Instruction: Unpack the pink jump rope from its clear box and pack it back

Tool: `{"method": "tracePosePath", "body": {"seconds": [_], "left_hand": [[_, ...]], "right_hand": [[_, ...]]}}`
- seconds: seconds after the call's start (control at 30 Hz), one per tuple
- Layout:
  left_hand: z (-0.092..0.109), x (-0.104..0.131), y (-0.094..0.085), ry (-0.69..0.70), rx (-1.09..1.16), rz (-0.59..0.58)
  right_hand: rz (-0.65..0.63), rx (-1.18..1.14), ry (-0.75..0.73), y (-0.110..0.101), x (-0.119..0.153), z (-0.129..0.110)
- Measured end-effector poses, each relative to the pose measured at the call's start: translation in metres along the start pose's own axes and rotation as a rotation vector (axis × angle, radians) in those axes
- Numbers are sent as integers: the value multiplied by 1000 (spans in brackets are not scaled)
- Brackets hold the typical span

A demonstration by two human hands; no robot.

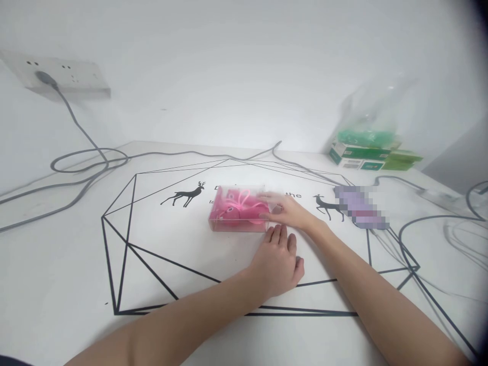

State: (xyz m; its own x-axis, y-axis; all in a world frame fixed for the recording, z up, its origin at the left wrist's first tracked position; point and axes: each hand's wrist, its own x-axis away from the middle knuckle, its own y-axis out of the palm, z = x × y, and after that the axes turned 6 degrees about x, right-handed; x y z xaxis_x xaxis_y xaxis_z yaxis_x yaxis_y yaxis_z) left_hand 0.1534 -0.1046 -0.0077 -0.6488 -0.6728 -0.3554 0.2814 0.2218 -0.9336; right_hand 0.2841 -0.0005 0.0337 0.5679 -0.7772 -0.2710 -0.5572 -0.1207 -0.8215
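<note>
Head view: a clear plastic box [238,226] containing a pink item [251,211] lies flat near the middle of the desk [49,267], well apart from the far edge, where a grey cable [183,153] runs. Green and white cartons [360,152] stand toward the far right corner. The right hand [285,211] is at the right end of the box, fingers over the upper side, thumb lower and toward the front; whether it is closed on the plastic or on something inside cannot be told. The left hand [276,262] lies palm down by the front right corner, fingers extended, no object visible in it; contact with the box cannot be confirmed. Handling: the box is probably light, thin-walled and slippery, and may crease or crack if squeezed; the pink item appears soft. Suitable hold points are the two short ends, near the stiffer corners, with light, even pressure. Avoid pulling the pink ribbon [244,199].
</note>
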Motion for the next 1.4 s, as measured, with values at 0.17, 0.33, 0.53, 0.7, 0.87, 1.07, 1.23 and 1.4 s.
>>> {"method": "tracePosePath", "body": {"seconds": [0.17,0.33,0.53,0.7,0.87,1.07,1.23,1.4], "left_hand": [[-1,0,0,8,-3,13],[-1,0,1,14,-1,20],[0,-1,1,4,13,15],[-1,0,2,8,13,15],[-1,1,3,3,-2,15],[0,0,3,6,-8,30],[0,0,1,4,-22,26],[0,1,1,15,-30,40]], "right_hand": [[-42,11,-63,5,0,2],[-25,81,-62,10,0,3],[-13,140,-51,11,0,5],[-32,111,-68,7,0,5],[-68,86,-60,3,1,4],[-54,31,-41,3,1,3],[-44,-49,-46,4,-1,3],[-30,-78,-77,6,-4,6]]}}
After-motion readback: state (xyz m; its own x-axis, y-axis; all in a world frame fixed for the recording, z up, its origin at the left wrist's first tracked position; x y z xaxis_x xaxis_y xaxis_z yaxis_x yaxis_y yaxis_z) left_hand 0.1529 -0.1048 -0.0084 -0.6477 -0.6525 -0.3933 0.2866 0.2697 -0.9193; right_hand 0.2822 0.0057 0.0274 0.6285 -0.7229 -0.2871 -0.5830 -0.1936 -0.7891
